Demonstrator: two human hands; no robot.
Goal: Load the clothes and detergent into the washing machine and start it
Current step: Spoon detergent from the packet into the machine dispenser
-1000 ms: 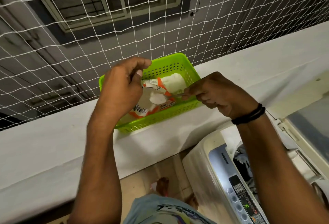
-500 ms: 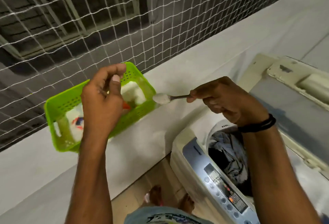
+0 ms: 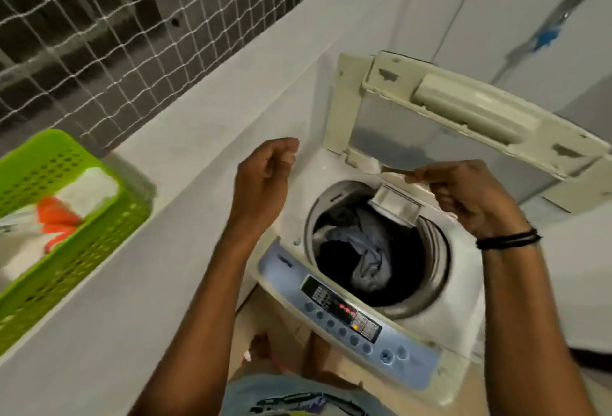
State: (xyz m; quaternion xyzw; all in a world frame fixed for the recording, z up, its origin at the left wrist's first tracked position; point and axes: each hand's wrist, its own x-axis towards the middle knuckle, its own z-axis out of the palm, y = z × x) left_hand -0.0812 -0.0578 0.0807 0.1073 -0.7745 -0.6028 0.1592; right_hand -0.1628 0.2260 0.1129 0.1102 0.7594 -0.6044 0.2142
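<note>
A top-loading washing machine (image 3: pixel 460 286) stands open, its lid (image 3: pixel 443 111) raised at the back. Grey and dark clothes (image 3: pixel 361 250) lie in the drum. A small white detergent drawer (image 3: pixel 395 205) juts out at the drum's far rim. My right hand (image 3: pixel 463 197) grips a spoon (image 3: pixel 381 168) heaped with white detergent powder, held just above that drawer. My left hand (image 3: pixel 265 180) hovers over the machine's left corner, fingers curled, holding nothing. A detergent packet (image 3: pixel 66 207), white and orange, lies in a green basket (image 3: pixel 53 270) at far left.
The basket sits on a white ledge (image 3: pixel 198 117) that runs beside the machine, with white netting (image 3: pixel 116 28) behind it. The blue control panel (image 3: pixel 347 313) shows red lights. My feet stand on the floor between ledge and machine.
My right hand carried the loaded spoon from the basket rightwards to above the detergent drawer. My left hand let go of the packet and came over beside the machine.
</note>
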